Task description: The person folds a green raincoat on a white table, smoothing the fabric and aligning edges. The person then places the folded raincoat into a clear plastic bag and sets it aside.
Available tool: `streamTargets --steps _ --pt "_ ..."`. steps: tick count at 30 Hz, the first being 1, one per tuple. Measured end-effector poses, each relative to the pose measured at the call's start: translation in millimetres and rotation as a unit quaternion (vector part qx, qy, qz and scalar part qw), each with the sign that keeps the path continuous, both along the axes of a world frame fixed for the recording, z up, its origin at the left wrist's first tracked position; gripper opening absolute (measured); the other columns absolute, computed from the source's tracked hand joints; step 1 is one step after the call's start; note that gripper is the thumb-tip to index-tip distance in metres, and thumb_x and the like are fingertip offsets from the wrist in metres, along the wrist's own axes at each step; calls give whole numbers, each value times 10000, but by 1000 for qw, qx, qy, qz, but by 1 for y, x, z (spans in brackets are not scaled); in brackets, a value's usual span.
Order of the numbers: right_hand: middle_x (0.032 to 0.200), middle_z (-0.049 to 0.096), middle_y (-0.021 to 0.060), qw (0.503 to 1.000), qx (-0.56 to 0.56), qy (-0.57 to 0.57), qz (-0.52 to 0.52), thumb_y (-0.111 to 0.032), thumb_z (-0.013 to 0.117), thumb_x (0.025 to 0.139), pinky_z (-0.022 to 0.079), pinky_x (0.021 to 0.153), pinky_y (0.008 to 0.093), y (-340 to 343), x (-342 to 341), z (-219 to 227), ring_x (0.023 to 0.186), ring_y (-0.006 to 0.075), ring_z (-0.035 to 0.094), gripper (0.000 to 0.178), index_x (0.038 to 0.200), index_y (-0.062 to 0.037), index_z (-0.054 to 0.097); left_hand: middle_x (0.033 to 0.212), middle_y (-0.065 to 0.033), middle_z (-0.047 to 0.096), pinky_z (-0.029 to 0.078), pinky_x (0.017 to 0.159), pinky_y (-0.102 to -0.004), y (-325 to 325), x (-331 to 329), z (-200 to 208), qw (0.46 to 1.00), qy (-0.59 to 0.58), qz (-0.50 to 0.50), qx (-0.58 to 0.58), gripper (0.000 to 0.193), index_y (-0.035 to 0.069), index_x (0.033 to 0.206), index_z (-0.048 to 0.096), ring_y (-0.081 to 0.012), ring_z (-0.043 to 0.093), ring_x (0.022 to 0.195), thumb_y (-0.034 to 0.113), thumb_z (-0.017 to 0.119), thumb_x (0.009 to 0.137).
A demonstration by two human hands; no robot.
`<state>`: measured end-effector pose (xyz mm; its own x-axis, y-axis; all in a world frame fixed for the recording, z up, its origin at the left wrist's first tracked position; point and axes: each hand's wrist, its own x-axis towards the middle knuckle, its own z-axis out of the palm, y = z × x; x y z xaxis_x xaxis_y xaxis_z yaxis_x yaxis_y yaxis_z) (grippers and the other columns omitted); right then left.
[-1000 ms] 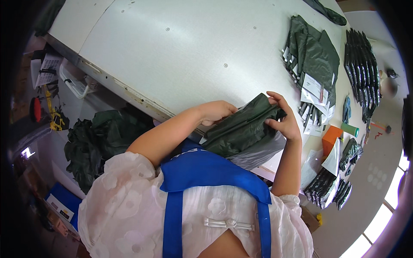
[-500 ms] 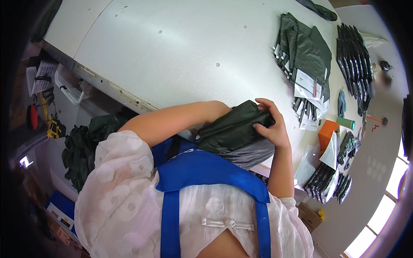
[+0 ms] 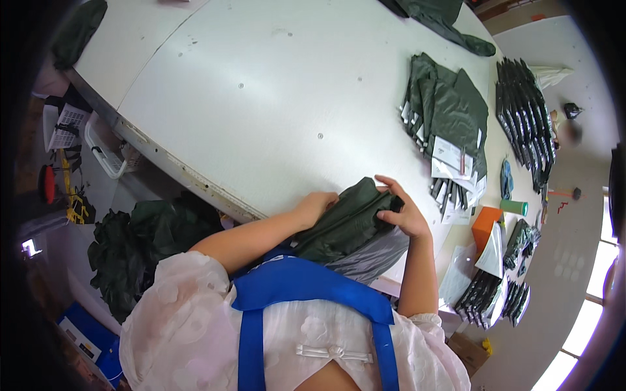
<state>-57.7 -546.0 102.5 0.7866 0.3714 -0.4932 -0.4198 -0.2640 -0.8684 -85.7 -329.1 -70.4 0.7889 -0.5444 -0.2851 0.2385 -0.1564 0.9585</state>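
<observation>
At the table's near edge, a folded piece of thin dark green fabric (image 3: 342,225) lies bunched between my hands. Its shiny grey side (image 3: 375,254) shows lower down, draping over the edge toward my blue apron. My right hand (image 3: 407,215) grips the right end, thumb on top and fingers curled around the far side. My left hand (image 3: 317,207) is closed at the far left edge of the cloth, its fingertips partly hidden by the folds.
A pile of dark green folded pieces with white tags (image 3: 450,107) lies right on the white table (image 3: 261,117). Beyond are black packages (image 3: 525,120), an orange box (image 3: 484,228) and a green roll (image 3: 515,207). Crumpled green fabric (image 3: 150,247) hangs below the table edge at left.
My left hand has come out from behind the fabric to its far left edge. The cloth looks looser, and my right hand still grips it. The whole view has shifted slightly.
</observation>
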Motion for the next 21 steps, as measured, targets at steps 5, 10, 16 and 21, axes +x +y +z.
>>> streamTargets --steps 5,10,16,21 --pt "1240 541 84 994 106 29 13 6 642 625 338 1041 305 -27 10 -14 1164 202 491 774 1372 -13 439 830 -110 645 453 703 -342 1 3 32 992 119 3 -44 222 32 954 619 -195 580 760 195 648 806" --pt "1266 531 94 980 173 100 4 -21 698 660 344 1052 319 -39 12 -27 1185 206 495 748 1360 9 433 873 -100 644 464 744 -327 -2 5 31 996 76 -19 39 293 -14 1021 593 -154 567 827 192 653 822" --pt "1158 576 55 984 154 90 -3 -68 671 814 408 977 296 -22 11 -33 1075 150 532 574 1341 -45 444 810 -213 629 468 677 -417 5 3 60 987 -71 62 127 229 34 952 550 -390 606 772 213 619 826" --pt "1092 603 50 997 -12 -50 58 -79 658 865 443 906 273 4 3 -28 1022 133 548 423 1262 -75 513 849 -213 639 484 696 -409 15 -4 60 923 -300 116 210 138 32 951 596 -389 618 800 127 579 852"
